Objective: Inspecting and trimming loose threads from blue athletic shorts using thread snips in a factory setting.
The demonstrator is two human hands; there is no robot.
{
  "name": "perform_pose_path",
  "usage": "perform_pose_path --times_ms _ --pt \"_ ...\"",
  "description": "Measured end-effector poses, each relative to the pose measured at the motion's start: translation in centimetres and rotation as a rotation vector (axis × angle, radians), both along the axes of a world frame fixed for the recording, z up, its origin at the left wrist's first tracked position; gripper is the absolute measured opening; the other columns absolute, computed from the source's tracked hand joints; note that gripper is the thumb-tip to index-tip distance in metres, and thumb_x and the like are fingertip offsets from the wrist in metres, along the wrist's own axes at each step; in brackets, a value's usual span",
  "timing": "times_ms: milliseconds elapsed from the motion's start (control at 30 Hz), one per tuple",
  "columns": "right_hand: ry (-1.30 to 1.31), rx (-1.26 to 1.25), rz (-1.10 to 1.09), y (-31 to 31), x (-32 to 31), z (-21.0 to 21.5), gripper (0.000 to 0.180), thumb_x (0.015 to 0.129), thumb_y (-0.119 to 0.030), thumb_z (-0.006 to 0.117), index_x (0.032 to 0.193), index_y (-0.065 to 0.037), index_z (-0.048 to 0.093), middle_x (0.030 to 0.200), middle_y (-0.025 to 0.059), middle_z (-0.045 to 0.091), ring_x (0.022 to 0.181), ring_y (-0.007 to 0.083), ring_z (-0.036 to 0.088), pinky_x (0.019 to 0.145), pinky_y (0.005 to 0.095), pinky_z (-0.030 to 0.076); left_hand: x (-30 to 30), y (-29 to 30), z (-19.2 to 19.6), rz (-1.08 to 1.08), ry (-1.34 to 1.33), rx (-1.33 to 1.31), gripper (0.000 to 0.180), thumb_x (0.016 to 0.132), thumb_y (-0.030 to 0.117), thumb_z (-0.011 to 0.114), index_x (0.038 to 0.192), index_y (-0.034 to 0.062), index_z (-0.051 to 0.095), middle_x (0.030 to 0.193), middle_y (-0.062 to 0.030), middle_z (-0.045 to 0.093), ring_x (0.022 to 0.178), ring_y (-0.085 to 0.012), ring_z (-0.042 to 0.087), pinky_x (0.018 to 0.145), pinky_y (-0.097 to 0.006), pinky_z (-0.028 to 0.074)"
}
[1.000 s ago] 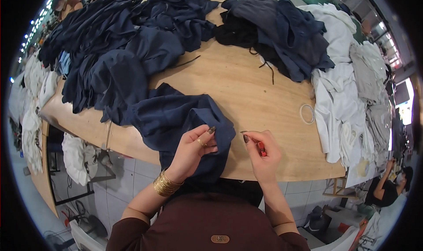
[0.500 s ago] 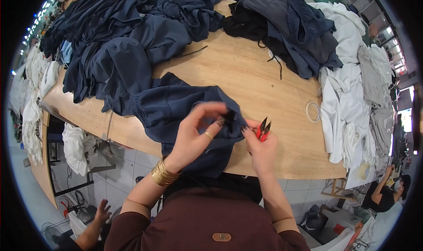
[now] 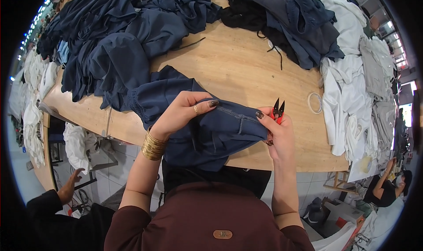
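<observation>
A navy garment (image 3: 198,134) lies partly on the wooden table and hangs over its front edge. Between my hands a strip of it is stretched, with a pale overlocked seam facing up. My left hand (image 3: 183,112) pinches the fabric at the left end of this seam, thumb on top. At the right end, my right hand (image 3: 277,130) grips the cloth between thumb and fingers. Tucked in that same hand are red-handled thread snips (image 3: 279,110), their dark blades pointing away from me and apart.
Navy garments (image 3: 119,52) are heaped at the left and back of the table (image 3: 238,61). Dark clothes (image 3: 295,30) and white garments (image 3: 346,96) pile up at the right, near a clear ring (image 3: 314,103). A person's hand (image 3: 69,187) shows at lower left.
My hands have moved apart, pulling the fabric taut and bringing the seam into view. My right hand shifted right with the snips. The other person at lower left has come further into view.
</observation>
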State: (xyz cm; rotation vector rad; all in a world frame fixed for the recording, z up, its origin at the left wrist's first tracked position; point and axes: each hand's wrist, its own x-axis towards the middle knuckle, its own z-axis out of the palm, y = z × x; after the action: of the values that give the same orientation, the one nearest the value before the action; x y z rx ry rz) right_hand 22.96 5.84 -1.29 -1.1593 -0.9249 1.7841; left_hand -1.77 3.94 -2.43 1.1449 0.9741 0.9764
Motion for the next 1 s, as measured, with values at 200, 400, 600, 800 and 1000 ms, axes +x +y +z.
perform_pose_path --times_ms 200,400,600,800,1000 --pt "0.04 -0.04 0.043 0.0 -0.7 0.7 0.011 0.085 -0.008 0.064 0.092 -0.001 0.066 0.061 -0.0058 0.055 0.042 -0.0013 0.035 0.037 0.0175 0.02 0.5 -0.2 0.9 -0.016 -0.027 -0.04 0.02 0.092 0.015 0.057 0.096 -0.0037 0.062 0.082 0.0053 0.057 0.076 -0.0011 0.046 0.069 -0.016 0.04" --pt "0.005 -0.02 0.109 0.0 -1.1 0.8 0.011 0.086 -0.008 0.063 0.093 -0.001 0.066 0.063 -0.0045 0.056 0.045 0.0003 0.038 0.039 0.0181 0.023 1.4 0.0 0.9 -0.171 0.016 0.144 0.018 0.09 0.011 0.058 0.1 -0.0028 0.063 0.082 0.0032 0.059 0.077 -0.0027 0.05 0.07 -0.017 0.042" --pt "-0.658 0.829 0.177 -0.2 -0.8 1.3 0.019 0.085 -0.015 0.064 0.099 -0.003 0.062 0.085 0.0083 0.056 0.071 0.0202 0.057 0.063 0.0304 0.046 1.9 -0.9 1.9 -0.119 -0.065 0.013 0.018 0.092 0.013 0.055 0.097 -0.0031 0.062 0.081 0.0035 0.059 0.076 -0.0021 0.048 0.069 -0.018 0.041" --pt "-0.726 0.967 0.17 -1.6 -0.3 2.0 0.03 0.079 -0.014 0.069 0.103 -0.002 0.056 0.089 0.0112 0.062 0.068 0.0228 0.06 0.062 0.0301 0.048 2.1 -1.1 2.8 -0.1 -0.014 0.003 0.019 0.093 0.014 0.055 0.097 -0.0031 0.062 0.082 0.0039 0.059 0.077 -0.0011 0.048 0.07 -0.018 0.041" --pt "-0.826 1.091 0.151 -2.2 0.0 2.7 0.023 0.075 -0.013 0.072 0.092 -0.005 0.06 0.075 0.0066 0.06 0.065 0.0221 0.058 0.057 0.0305 0.043 3.0 -1.3 4.1 0.001 0.011 -0.092 0.017 0.091 0.013 0.057 0.085 -0.0028 0.06 0.073 0.0073 0.05 0.068 -0.0008 0.038 0.061 -0.017 0.033"
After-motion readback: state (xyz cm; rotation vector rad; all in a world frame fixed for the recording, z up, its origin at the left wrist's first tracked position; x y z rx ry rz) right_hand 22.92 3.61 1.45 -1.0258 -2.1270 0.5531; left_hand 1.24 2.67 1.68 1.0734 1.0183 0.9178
